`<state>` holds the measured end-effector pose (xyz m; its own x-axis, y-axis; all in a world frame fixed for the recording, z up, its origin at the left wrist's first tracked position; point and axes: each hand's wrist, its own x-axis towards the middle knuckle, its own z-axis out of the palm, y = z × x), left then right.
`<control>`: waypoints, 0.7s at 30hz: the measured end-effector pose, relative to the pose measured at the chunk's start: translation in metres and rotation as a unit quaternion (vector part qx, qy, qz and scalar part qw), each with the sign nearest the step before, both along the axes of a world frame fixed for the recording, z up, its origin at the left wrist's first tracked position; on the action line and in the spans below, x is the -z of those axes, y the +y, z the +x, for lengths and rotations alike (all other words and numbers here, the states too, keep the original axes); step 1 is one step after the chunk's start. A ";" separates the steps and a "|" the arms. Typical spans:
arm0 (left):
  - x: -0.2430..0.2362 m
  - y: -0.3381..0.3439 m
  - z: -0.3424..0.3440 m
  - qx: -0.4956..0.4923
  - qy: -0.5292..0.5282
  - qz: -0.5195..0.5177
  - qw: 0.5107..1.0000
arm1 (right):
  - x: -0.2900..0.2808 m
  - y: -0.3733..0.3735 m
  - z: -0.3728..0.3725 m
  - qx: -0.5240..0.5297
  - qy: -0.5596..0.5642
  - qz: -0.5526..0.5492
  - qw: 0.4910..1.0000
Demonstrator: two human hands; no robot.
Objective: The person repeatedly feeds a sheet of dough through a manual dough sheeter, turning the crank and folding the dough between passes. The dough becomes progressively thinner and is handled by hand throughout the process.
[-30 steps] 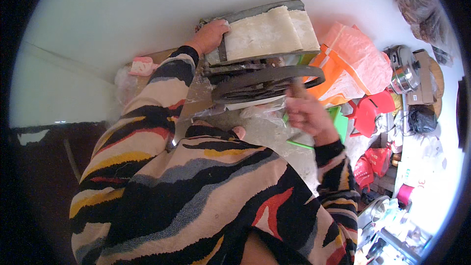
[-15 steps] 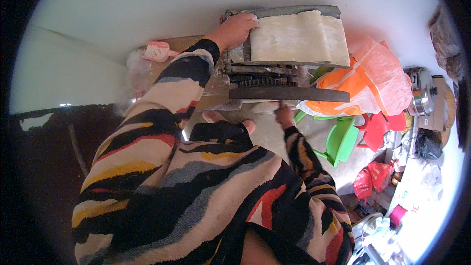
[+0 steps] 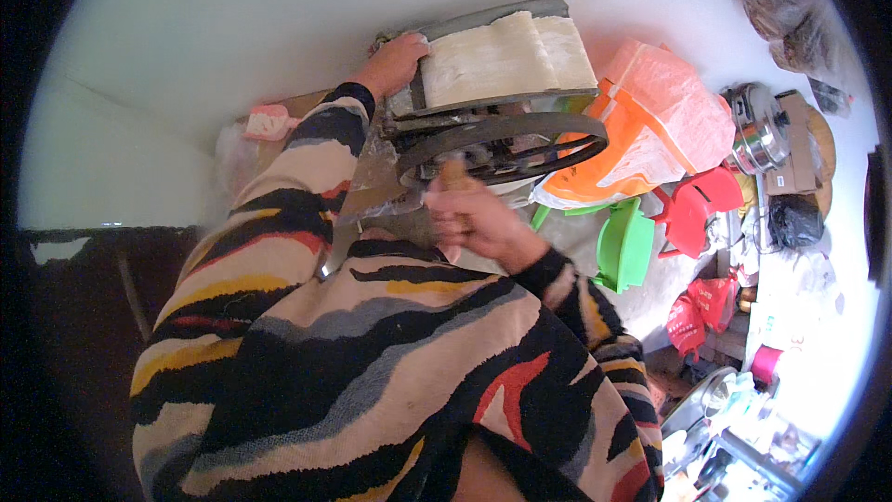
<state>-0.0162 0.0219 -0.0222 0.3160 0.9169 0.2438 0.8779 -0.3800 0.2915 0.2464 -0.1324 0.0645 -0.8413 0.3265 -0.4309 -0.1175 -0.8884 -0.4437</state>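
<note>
A metal dough-rolling machine (image 3: 406,115) stands ahead of me, with a wide pale dough sheet (image 3: 492,60), folded over itself, lying on its top. My left hand (image 3: 395,65) rests with curled fingers on the machine's left end, right beside the dough's edge. On the machine's near side is a large dark flywheel (image 3: 581,141), seen at a slant, with gears partly hidden behind it. My right hand (image 3: 478,218) is wrapped round the wheel's crank handle (image 3: 453,173), at the wheel's near left.
A pink scoop (image 3: 269,123) lies left of the machine. An orange-and-white bag (image 3: 641,130) touches its right side. Further right are a green chair (image 3: 624,246), a red chair (image 3: 692,214), a steel pot (image 3: 757,130) and red bags (image 3: 701,311). A white wall (image 3: 307,9) rises behind.
My right hand has come up and left with the crank handle, and the wheel has turned. The view has shifted, so the machine appears further left and tilted. My left hand stays at the machine's end.
</note>
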 end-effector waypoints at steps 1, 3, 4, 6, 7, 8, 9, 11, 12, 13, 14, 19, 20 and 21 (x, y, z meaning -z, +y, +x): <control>0.000 0.000 0.000 0.005 0.002 -0.001 1.000 | -0.015 0.009 0.021 -0.003 0.015 0.014 1.000; 0.000 0.001 0.000 0.018 -0.021 0.032 0.999 | -0.033 0.029 0.060 0.035 -0.026 0.056 0.997; 0.000 0.000 0.000 0.024 -0.027 0.038 0.999 | -0.038 0.038 0.082 0.056 -0.086 0.098 0.990; 0.000 -0.001 0.001 0.025 -0.035 0.053 0.998 | -0.040 0.059 0.124 0.086 -0.182 0.175 0.964; 0.000 -0.002 0.001 0.020 -0.037 0.062 0.997 | -0.033 0.069 0.140 0.103 -0.260 0.198 0.939; 0.000 -0.004 0.001 0.011 -0.027 0.055 0.998 | -0.020 0.077 0.155 0.120 -0.274 0.240 0.923; -0.001 -0.005 0.001 0.006 -0.029 0.035 0.999 | -0.003 0.085 0.169 0.136 -0.309 0.277 0.900; -0.003 -0.004 0.001 0.000 -0.018 -0.014 1.000 | 0.045 0.101 0.197 0.109 -0.390 0.299 0.864; -0.004 -0.004 0.001 -0.009 -0.023 -0.040 0.999 | 0.079 0.107 0.206 0.090 -0.426 0.306 0.846; -0.005 -0.005 0.001 -0.010 -0.014 -0.042 0.999 | 0.120 0.112 0.213 0.083 -0.448 0.299 0.839; -0.006 -0.004 0.001 -0.010 -0.012 -0.042 0.999 | 0.163 0.115 0.217 0.073 -0.473 0.288 0.830; -0.007 -0.003 0.001 -0.004 -0.020 -0.025 0.999 | 0.378 0.064 0.129 -0.154 -0.532 0.646 0.525; -0.006 -0.002 0.000 -0.008 -0.011 -0.027 1.000 | 0.396 0.045 0.089 -0.158 -0.480 0.740 0.444; -0.005 -0.001 0.000 -0.012 -0.004 -0.029 1.000 | 0.398 0.025 0.047 -0.129 -0.452 0.697 0.541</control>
